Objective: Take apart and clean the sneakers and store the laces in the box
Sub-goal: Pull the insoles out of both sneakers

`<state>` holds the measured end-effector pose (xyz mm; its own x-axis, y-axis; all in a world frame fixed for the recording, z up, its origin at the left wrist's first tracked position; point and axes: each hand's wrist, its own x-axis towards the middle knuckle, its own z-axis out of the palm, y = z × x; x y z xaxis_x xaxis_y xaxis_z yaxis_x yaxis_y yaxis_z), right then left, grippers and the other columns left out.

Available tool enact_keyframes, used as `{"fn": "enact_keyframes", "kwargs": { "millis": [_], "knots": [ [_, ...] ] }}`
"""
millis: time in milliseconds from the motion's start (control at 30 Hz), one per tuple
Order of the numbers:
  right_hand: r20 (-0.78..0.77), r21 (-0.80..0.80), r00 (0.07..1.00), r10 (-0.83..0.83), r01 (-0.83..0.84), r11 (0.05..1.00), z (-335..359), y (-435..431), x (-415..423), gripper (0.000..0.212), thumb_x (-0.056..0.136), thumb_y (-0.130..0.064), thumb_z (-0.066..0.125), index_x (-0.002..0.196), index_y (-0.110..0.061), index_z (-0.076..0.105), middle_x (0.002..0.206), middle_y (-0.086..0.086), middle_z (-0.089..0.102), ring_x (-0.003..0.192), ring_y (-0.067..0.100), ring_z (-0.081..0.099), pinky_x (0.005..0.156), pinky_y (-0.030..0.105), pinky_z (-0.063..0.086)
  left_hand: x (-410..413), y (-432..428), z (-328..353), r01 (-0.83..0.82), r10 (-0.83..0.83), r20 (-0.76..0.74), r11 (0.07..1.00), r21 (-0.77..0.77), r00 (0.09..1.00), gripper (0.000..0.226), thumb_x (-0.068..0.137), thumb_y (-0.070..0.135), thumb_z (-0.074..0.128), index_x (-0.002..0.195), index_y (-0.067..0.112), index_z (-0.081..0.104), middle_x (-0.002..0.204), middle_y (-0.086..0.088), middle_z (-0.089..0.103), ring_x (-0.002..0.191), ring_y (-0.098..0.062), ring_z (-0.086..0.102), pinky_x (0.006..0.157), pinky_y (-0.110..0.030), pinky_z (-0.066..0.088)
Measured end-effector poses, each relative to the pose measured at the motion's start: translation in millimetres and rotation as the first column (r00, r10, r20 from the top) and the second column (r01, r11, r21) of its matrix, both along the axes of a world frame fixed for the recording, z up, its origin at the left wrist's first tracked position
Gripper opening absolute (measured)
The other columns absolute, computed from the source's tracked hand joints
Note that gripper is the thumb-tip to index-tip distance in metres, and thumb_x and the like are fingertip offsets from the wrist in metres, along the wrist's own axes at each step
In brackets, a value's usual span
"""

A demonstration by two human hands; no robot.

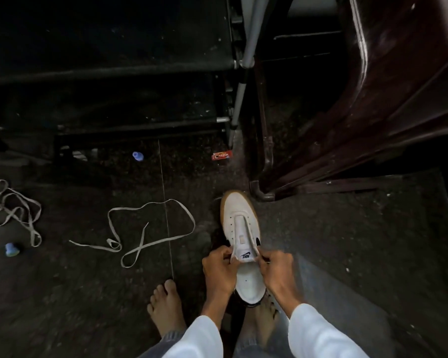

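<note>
1. The left hand (219, 267) is knuckles up with its fingers curled. Thumb and forefinger pinch the left edge of the tongue (244, 254) of the sneaker (241, 223).
2. The right hand (277, 270) is likewise curled and pinches the right edge of the same tongue, level with the left.
3. The hands sit close together and do not touch.
4. Both forearms reach forward and down and draw together toward the hands. The wrists are bare, and white sleeves (318, 334) cover the forearms.
5. The left foot (166, 308) is bare, toes forward, to the left of the left forearm. The right foot (261, 321) is partly hidden under the arms.
</note>
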<state>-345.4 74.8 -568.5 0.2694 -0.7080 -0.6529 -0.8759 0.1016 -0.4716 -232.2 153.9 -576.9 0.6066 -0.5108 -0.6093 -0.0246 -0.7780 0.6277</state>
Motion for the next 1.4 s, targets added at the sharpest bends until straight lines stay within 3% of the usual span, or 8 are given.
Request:
{"fn": "enact_keyframes", "kwargs": {
  "millis": [267,367,633,733,933,1100,1233,1400],
  "knots": [
    [-0.008,-0.012,1.0,-0.022,0.022,1.0,-26,6,-7,0.017,0.092,-0.016,0.063,0.099,-0.015,0.078,0.089,0.002,0.077,0.075,-0.001,0.062,0.058,0.016,0.044,-2,6,-26,0.014,-0.015,-0.059,1.0,-0.018,0.998,0.013,0.082,0.01,0.069,0.069,0.007,0.066,0.065,0.002,0.071,0.072,-0.005,0.07,0.064,-0.037,0.056],
    [-0.016,-0.018,1.0,-0.009,0.009,1.0,-30,7,-10,0.019,0.094,-0.016,0.061,0.104,-0.015,0.077,0.091,0.004,0.076,0.077,0.004,0.066,0.054,0.006,0.039,-4,10,-29,0.034,-0.037,-0.118,0.999,-0.024,0.992,0.009,0.084,0.005,0.066,0.077,0.007,0.069,0.073,0.004,0.073,0.075,0.002,0.068,0.068,-0.029,0.057],
    [-0.074,0.019,0.993,0.096,-0.095,0.995,13,19,-12,0.024,0.089,-0.008,0.05,0.094,-0.011,0.074,0.073,0.004,0.071,0.068,0.016,0.068,0.057,0.024,0.051,8,25,15,0.09,-0.09,-0.135,0.996,-0.004,0.987,0.042,0.09,-0.006,0.057,0.13,0.007,0.059,0.121,0.001,0.063,0.111,-0.005,0.059,0.083,0.002,0.04],
    [-0.043,-0.017,0.995,0.09,-0.091,0.996,59,26,-9,0.017,0.088,-0.01,0.056,0.091,-0.012,0.073,0.081,0.002,0.073,0.073,0.011,0.068,0.067,0.034,0.058,13,35,66,0.102,-0.103,-0.082,0.995,-0.015,0.991,0.036,0.09,-0.002,0.06,0.125,0.007,0.063,0.116,-0.006,0.068,0.107,-0.008,0.064,0.087,-0.003,0.047],
    [0.122,-0.126,0.992,-0.019,0.034,0.991,214,25,26,0.025,0.086,-0.011,0.069,0.111,-0.012,0.074,0.105,0.003,0.074,0.095,0.015,0.07,0.087,0.024,0.053,32,45,218,0.074,-0.071,0.023,0.989,-0.132,0.997,0.037,0.087,0.004,0.067,0.103,0.038,0.065,0.108,0.01,0.072,0.095,0.006,0.067,0.086,-0.01,0.051],
    [0.326,-0.235,0.943,-0.073,0.156,0.96,345,6,72,0.018,0.081,-0.005,0.076,0.096,-0.014,0.079,0.092,0.0,0.076,0.078,-0.027,0.056,0.072,-0.006,0.04,68,36,360,-0.112,0.159,0.122,0.939,-0.325,0.98,0.049,0.078,-0.012,0.07,0.088,0.035,0.076,0.097,0.014,0.075,0.086,-0.002,0.072,0.074,-0.009,0.053],
    [0.48,-0.256,0.876,-0.052,0.197,0.946,439,-12,122,0.016,0.088,-0.015,0.07,0.1,-0.023,0.077,0.095,-0.011,0.074,0.09,-0.008,0.065,0.081,0.009,0.05,122,18,464,-0.157,0.293,0.227,0.865,-0.476,0.929,0.037,0.084,-0.007,0.067,0.099,0.026,0.073,0.1,0.012,0.074,0.094,0.001,0.069,0.077,-0.007,0.051],
    [0.565,-0.284,0.824,0.033,0.157,0.946,518,-48,205,0.018,0.093,-0.021,0.064,0.108,-0.021,0.074,0.1,-0.012,0.072,0.093,-0.004,0.065,0.085,0.004,0.047,207,-21,539,-0.152,0.358,0.282,0.817,-0.557,0.89,0.02,0.091,0.005,0.062,0.104,0.017,0.072,0.099,0.007,0.072,0.093,-0.001,0.067,0.075,-0.002,0.047]
  ]
}}
